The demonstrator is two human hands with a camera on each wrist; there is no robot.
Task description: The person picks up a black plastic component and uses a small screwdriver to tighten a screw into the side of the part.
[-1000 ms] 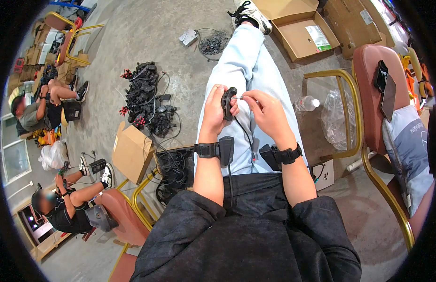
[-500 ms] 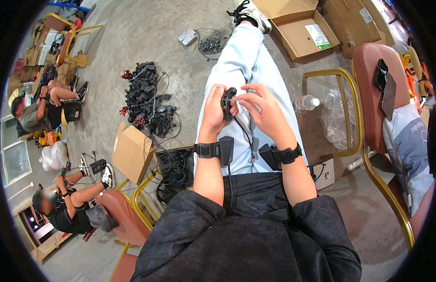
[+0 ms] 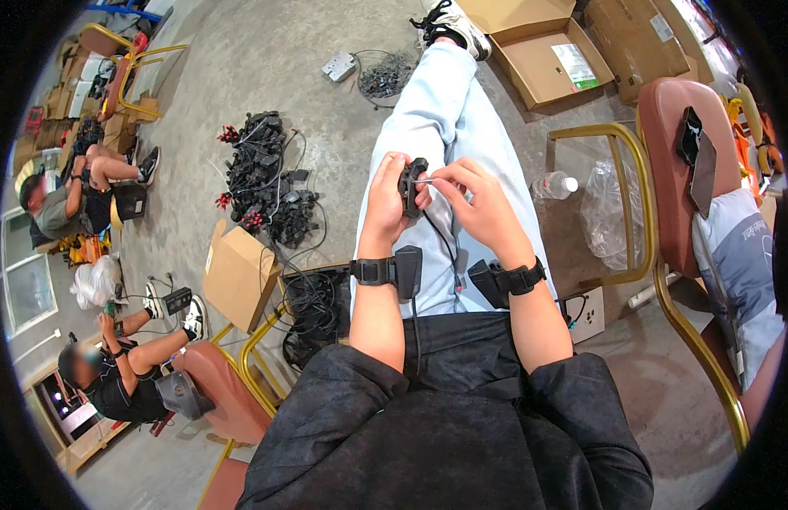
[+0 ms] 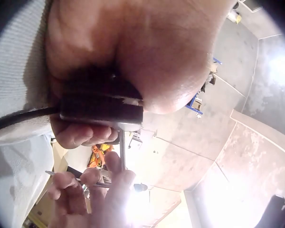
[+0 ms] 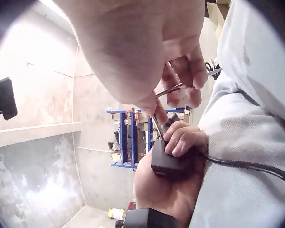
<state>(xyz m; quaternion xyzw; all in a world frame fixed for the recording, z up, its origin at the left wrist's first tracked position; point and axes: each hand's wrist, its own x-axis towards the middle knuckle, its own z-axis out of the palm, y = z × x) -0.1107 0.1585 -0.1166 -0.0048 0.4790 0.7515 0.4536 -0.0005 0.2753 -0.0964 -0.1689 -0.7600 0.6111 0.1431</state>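
My left hand (image 3: 384, 204) grips a small black box-shaped device (image 3: 412, 189) above the thighs. A black cable (image 5: 249, 166) runs out of its side. My right hand (image 3: 487, 208) pinches a thin metal rod (image 4: 123, 154) between thumb and fingertips. The rod's far end meets the device's edge, by a small round hole or screw spot in the right wrist view. Another slim metal length (image 5: 172, 89) crosses the right fingers and sticks out past them, light-coloured at its tip. How the two metal lengths join is hidden by the fingers.
On the floor lie a heap of black devices and cables (image 3: 271, 183) and a pile of small dark parts (image 3: 387, 76). An open cardboard box (image 3: 547, 72), a plastic bottle (image 3: 553, 187) and a chair (image 3: 687, 170) stand to the right. Two seated people are at left.
My right fingers lifted and spread half a second ago, and now they are drawn in on the rod again. The left hand and device have stayed in place.
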